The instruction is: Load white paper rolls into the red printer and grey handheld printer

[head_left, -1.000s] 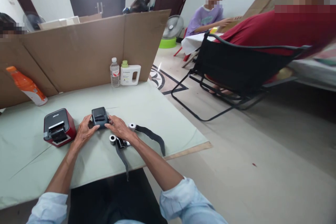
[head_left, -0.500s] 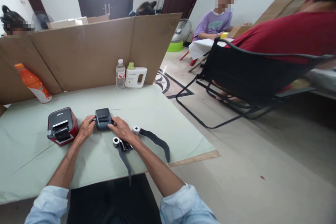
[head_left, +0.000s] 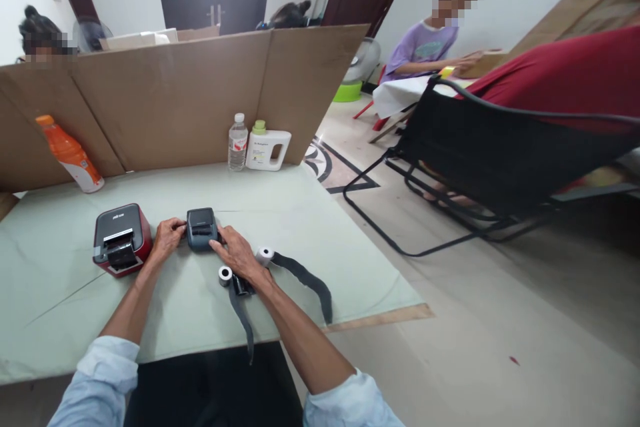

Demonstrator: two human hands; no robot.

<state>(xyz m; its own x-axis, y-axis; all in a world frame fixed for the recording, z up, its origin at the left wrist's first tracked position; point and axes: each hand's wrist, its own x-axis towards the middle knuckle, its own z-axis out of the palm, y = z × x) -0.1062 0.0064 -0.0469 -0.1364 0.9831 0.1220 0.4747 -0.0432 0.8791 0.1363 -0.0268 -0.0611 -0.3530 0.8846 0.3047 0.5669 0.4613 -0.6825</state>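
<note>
Left hand (head_left: pixel 168 236) and right hand (head_left: pixel 237 253) clamp the small dark-grey plastic printer (head_left: pixel 202 229) from both sides — best kept flat on the pale green table (head_left: pixel 300 213), with an even 2-hand grip.

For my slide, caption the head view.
Both hands, left and right, grasp a small dark printer beside paper rolls.

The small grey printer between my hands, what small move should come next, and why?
Probably lift its lid: both the left hand and right hand grip the small grey printer, which looks closed, and a paper roll lies loose beside it.
</note>
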